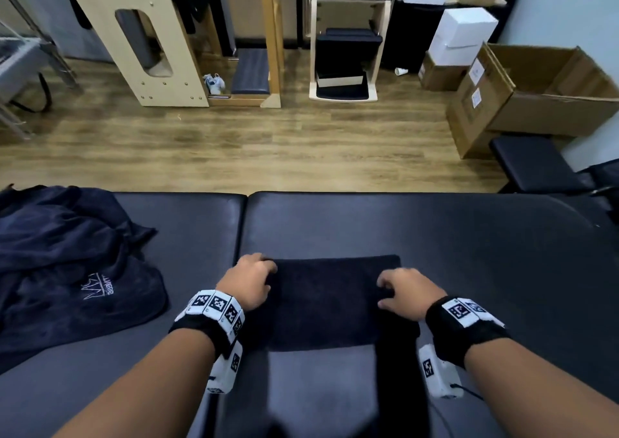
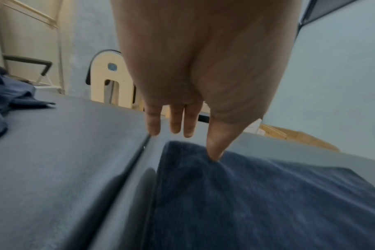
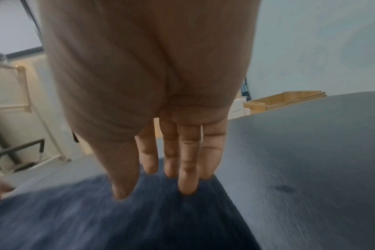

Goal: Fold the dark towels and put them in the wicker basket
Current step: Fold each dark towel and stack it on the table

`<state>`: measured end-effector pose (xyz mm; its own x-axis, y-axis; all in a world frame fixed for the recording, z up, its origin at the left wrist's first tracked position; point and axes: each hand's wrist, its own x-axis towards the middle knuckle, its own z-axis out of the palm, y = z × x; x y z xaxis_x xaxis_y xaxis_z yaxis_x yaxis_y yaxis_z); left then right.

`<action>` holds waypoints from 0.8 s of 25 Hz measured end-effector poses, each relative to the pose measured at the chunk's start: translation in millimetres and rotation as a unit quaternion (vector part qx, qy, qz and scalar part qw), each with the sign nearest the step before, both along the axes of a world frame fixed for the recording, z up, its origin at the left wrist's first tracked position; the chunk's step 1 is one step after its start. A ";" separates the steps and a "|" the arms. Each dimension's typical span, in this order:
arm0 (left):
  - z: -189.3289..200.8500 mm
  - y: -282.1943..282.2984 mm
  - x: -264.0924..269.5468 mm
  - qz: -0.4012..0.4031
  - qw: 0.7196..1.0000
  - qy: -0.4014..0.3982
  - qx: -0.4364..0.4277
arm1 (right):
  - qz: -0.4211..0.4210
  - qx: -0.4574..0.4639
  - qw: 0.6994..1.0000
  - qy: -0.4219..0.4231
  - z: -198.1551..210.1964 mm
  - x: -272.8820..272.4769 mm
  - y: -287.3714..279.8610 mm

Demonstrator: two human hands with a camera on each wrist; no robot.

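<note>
A dark towel [image 1: 328, 303] lies folded flat as a rectangle on the black padded table [image 1: 469, 236]. My left hand [image 1: 251, 280] rests at its far left corner. In the left wrist view the left hand [image 2: 182, 121] points down with straight fingers, the thumb tip pressing the towel [image 2: 257, 203] and the other fingertips beyond its edge. My right hand [image 1: 408, 292] lies on the towel's right edge. Its straight fingers [image 3: 188, 169] touch the towel [image 3: 118, 225]. A heap of unfolded dark towels [image 1: 67, 263] sits at the table's left. No wicker basket is in view.
A seam [image 1: 243, 223] splits the table just left of the towel. Across the wooden floor stand pale wooden frames [image 1: 147, 35] and a step stool [image 1: 345, 52]. Cardboard boxes [image 1: 536, 92] and a black padded stool [image 1: 532, 162] are at the right.
</note>
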<state>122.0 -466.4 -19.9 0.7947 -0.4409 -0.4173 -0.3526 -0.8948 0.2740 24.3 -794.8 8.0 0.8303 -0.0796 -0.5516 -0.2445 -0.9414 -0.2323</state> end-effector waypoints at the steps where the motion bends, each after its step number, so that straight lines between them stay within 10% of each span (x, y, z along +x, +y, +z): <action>1: -4.0 -1.7 -2.1 -0.024 0.999 -0.013 0.022 | 0.020 -0.001 0.999 0.031 -6.3 -7.8 5.8; 7: -9.0 1.5 -21.6 -0.078 0.981 -0.109 0.141 | -0.001 -0.035 0.999 -0.005 -28.2 -24.9 22.7; 20: -6.4 -14.2 -159.7 -0.112 0.985 0.123 0.033 | 0.125 -0.067 0.989 -0.044 -31.2 -84.9 75.1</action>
